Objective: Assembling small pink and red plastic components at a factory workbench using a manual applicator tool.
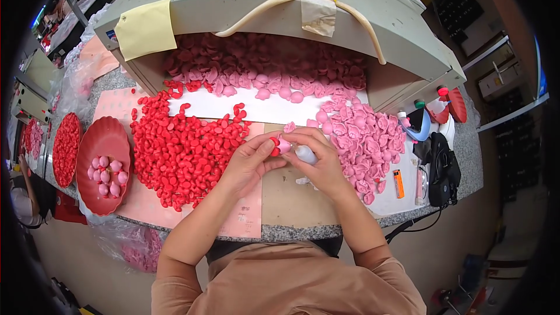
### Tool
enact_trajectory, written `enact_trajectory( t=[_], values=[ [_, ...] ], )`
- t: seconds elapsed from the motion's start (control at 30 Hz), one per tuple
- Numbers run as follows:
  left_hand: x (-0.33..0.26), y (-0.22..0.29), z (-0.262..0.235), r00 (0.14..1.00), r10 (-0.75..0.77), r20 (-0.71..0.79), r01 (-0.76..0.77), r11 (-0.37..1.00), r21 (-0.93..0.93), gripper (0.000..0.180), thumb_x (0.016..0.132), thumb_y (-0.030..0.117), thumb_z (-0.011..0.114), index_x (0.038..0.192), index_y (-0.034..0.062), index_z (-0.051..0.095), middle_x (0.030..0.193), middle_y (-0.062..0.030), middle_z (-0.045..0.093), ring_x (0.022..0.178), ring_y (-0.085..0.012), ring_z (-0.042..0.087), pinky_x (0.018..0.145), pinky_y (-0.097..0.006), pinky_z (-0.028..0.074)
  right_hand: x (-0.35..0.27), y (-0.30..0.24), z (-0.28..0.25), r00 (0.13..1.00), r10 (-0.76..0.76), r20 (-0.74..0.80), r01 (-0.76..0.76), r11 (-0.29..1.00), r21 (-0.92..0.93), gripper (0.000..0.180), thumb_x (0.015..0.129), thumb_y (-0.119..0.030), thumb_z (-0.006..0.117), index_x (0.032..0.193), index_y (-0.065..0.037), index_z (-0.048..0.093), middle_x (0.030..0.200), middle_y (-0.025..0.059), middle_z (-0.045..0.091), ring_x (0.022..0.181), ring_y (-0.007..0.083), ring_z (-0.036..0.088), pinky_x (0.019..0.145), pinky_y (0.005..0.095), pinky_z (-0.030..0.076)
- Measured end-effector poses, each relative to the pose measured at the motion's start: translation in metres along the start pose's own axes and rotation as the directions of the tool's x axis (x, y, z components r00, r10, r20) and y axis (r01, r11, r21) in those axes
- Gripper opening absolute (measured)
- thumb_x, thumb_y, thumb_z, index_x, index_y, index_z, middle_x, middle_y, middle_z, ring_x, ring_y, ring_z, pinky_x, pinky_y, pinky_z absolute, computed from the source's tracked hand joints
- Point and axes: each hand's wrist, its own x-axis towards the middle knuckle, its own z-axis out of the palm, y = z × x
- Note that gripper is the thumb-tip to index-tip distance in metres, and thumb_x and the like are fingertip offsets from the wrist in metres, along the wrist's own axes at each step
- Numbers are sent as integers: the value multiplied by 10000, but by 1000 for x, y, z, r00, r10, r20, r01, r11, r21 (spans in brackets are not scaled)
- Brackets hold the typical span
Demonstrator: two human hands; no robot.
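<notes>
Red and pink meet at the centre of the surface (303,198): my left hand (248,166) pinches a small red piece (274,146) at its fingertips, pressed against a pink piece (284,145) held by my right hand (318,163). Both grips are clenched, the left on the red piece, the right on the pink one and also around a small white bottle (305,153) tucked in its palm.

I judge the step in hand to be joining the two pieces, just right of the red pile (181,151). The next move seems to call for a steady squeeze with the edges lined up, then somewhere to set the pair; the red tray (104,134), left of the red pile, already carries pink rounded pieces.

The joined pair lies roughly left to right, red end toward the red pile, pink end toward the pink pile (361,140). The bottle's long axis slants away from the red pile, down to the right; which way its tip points I cannot tell.
</notes>
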Motion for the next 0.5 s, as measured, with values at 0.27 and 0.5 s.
enact_trajectory(
  t=[0.27, 0.5],
  values=[
    [-1, 1, 0, 1000, 7, -13, -6, 998, 59, 327, 940, 176, 515, 1227, 21, 525, 1072, -89, 609, 968, -175, 604, 846, -325, 530, -3, 7, 3, 1000, -24, -8, 24, 1000, -12, 334, 747, -1, 700, 1072, -60, 653, 1035, 59, 558, 950, 175, 559, 821, 278, 456],
    [-5, 2, 12, 987, 160, 33, -163, 962, 219, 332, 906, 89, 565, 1229, 21, 535, 1081, -68, 612, 998, -143, 588, 862, -290, 508, -2, 7, -4, 989, 140, 36, -145, 969, 201, 382, 779, -63, 700, 1147, -39, 603, 1066, 35, 559, 959, 122, 538, 827, 253, 440]
  ],
)
